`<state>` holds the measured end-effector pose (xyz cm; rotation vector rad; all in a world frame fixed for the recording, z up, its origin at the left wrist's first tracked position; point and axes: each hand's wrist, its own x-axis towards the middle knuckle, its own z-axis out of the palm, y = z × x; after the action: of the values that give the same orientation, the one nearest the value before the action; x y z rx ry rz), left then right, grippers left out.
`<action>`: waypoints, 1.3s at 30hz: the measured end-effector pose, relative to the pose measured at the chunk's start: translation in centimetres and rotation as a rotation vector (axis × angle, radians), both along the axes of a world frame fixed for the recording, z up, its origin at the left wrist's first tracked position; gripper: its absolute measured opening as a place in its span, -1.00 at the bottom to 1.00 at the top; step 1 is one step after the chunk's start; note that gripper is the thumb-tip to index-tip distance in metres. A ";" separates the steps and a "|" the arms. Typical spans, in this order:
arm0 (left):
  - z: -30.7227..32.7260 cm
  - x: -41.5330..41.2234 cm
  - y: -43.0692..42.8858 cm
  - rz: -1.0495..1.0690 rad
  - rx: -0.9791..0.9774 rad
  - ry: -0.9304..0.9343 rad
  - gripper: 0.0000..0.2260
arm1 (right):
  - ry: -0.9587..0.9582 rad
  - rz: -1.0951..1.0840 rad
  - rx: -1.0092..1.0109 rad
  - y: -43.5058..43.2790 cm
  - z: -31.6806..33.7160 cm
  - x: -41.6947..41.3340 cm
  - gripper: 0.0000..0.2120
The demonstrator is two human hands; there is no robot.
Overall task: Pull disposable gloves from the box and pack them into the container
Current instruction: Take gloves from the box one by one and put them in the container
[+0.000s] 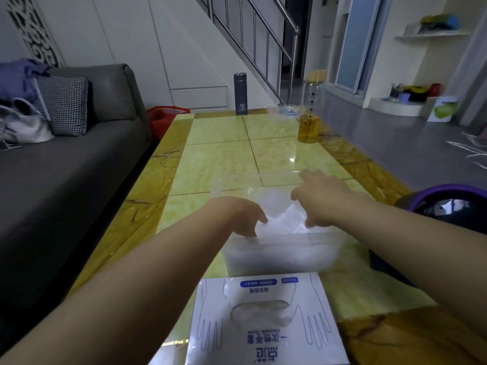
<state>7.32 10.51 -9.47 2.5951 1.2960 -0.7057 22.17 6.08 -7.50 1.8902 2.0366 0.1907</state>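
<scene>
Noting grey sofa (79, 167) well left of container (282, 255), w/ checked cushion (66, 106) against its back. Dipping left grip (242, 214) into container's near-left corner w/ fingers bent down, tips touching gloves (279, 219); pinching or just pressing: can't tell, too blurred. Seeing dark flask (240, 93) upright far beyond container, at far edge of bench (218, 159). Finding container itself to be clear plastic, sitting on bench approx mid-width, w/ whitish gloves heaped inside & bulging above rim. Spotting glove box (218, 335) lying flat just nearer than container, oval opening facing up w/ film showing in it. Holding right grip (321, 198) over container's far-right part w/ fingers curling down onto gloves; gripping or not: can't tell. Noting jar (308, 122) w/ yellow liquid beyond & to right of container, near bench's rt edge. Glimpsing dark purple-rimmed obj (453, 206) right of container, off bench.
</scene>
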 end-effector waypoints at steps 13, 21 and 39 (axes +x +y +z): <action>-3.6 0.5 1.6 0.075 -0.097 0.190 -0.55 | 0.260 -0.065 -0.467 3.6 -5.2 1.5 0.20; -3.0 0.4 0.9 0.119 0.089 0.277 -0.53 | 0.364 -0.143 -0.539 5.2 -7.5 1.4 -0.12; 4.9 -7.8 -4.6 0.106 0.198 -0.184 -0.50 | 0.333 0.322 0.052 -5.0 3.4 -1.7 -0.71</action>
<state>-0.52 5.95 -4.58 2.6410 1.4985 -0.3266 20.43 1.05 -4.11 1.7021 2.5791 0.0065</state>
